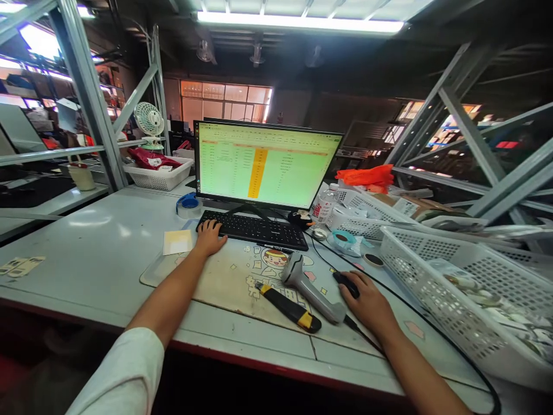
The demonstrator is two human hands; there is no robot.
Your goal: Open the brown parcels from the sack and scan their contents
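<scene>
My left hand [209, 237] rests on the left end of a black keyboard [263, 229], its fingers spread over the keys. Around a black computer mouse [346, 285] my right hand [367, 302] is closed, on the right side of a printed desk mat [224, 276]. Just left of the mouse lies a grey barcode scanner [311, 290], its cable running toward the front edge. Beside the scanner is a black and yellow utility knife [289, 308]. A monitor [268, 164] behind the keyboard displays a spreadsheet with one orange column.
A white basket [432, 276] of small packets stands at the right, with a bottle [325, 203] and tape rolls [343, 239] near it. Sticky notes [177, 242] and blue tape [189, 204] lie left of the keyboard. Metal frames [88, 92] rise on both sides.
</scene>
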